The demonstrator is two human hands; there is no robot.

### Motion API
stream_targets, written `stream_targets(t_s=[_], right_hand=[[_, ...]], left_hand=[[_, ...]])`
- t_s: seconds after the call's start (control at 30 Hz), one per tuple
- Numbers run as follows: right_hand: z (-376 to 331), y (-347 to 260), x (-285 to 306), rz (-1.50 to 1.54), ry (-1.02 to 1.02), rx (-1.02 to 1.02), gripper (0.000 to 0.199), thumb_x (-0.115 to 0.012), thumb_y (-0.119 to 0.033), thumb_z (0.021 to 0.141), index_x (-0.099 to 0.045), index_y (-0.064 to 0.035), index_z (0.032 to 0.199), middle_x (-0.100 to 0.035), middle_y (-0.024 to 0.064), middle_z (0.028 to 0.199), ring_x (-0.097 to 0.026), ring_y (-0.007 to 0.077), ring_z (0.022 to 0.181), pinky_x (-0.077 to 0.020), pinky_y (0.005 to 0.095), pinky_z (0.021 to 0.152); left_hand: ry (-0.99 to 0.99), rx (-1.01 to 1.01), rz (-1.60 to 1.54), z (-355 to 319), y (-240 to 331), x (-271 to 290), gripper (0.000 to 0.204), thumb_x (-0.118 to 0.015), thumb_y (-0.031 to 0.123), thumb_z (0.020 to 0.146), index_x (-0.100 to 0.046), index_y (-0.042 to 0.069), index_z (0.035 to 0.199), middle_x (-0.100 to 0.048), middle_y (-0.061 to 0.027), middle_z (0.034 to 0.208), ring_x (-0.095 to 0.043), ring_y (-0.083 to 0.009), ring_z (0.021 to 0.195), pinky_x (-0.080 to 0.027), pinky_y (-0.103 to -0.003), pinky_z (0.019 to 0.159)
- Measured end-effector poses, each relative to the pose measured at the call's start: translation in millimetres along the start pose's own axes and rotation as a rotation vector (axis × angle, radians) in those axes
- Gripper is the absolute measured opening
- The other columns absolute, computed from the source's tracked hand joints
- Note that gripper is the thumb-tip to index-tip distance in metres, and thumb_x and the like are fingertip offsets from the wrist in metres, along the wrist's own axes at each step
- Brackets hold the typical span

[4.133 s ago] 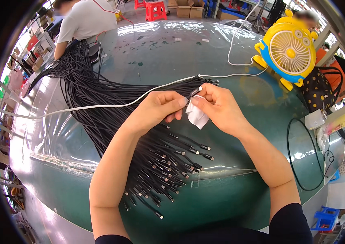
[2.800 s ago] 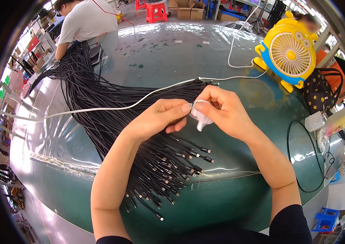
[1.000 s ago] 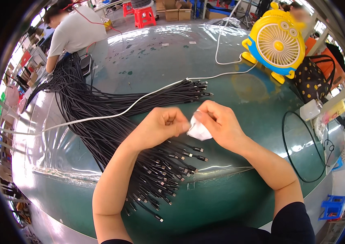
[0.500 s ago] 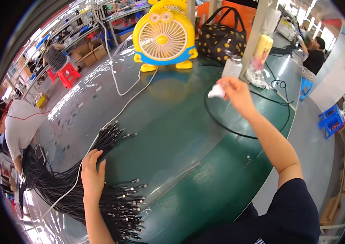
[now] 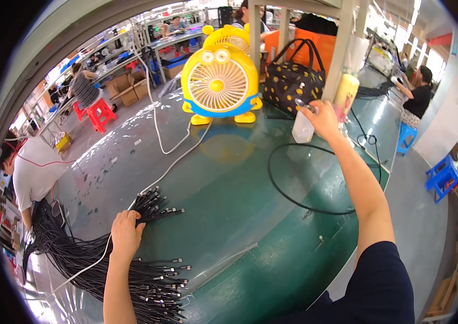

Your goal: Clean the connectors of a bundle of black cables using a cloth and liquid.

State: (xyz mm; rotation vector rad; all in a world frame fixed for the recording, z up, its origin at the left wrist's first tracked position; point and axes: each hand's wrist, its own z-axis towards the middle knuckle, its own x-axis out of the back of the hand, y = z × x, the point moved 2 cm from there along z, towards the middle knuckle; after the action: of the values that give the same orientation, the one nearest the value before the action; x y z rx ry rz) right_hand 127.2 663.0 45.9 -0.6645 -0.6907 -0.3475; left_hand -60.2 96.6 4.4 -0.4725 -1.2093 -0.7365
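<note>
Right hand (image 5: 323, 116) fingers clamp what looks like a clear bottle (image 5: 302, 127); left hand (image 5: 126, 233) fingers rest flat, together, on black cables (image 5: 148, 272) atop the green tabletop (image 5: 229, 183).

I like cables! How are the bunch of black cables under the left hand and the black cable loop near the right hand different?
The black cable bunch is many short cables with metal plugs, fanned out; the black cable loop is one single cable curved into a big ring. The left hand rests on the bunch; the right hand is past the loop, at a clear bottle, not touching it. Both are black and lie on the green table.
</note>
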Motion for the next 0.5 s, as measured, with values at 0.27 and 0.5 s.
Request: stream_targets(t_s=[0.27,0.5], right_hand=[[-4.1,-4.7,0.1,0.043,0.010,0.011,0.049,-0.075,-0.040,0.074,-0.065,-0.0018,0.103,-0.059,0.0181,0.100,-0.059,0.0338,0.096,-0.0470,0.0413,0.084],[11.9,17.7,40.2,0.272,0.055,0.022,0.026,-0.055,-0.018,0.085,-0.064,-0.0032,0.105,-0.063,0.0145,0.081,-0.063,0.0305,0.084,-0.0483,0.0370,0.079]], left_hand=[[-0.060,-0.079,0.068,1.6,6.5,6.6,0.023,-0.071,0.008,0.072,-0.059,0.006,0.091,-0.058,-0.0105,0.085,-0.057,-0.0305,0.087,-0.044,-0.042,0.078],[0.076,0.043,-0.112,-2.9,5.0,-4.8,0.020,-0.067,0.009,0.076,-0.059,0.005,0.095,-0.061,-0.0123,0.087,-0.058,-0.0309,0.086,-0.044,-0.042,0.077]])
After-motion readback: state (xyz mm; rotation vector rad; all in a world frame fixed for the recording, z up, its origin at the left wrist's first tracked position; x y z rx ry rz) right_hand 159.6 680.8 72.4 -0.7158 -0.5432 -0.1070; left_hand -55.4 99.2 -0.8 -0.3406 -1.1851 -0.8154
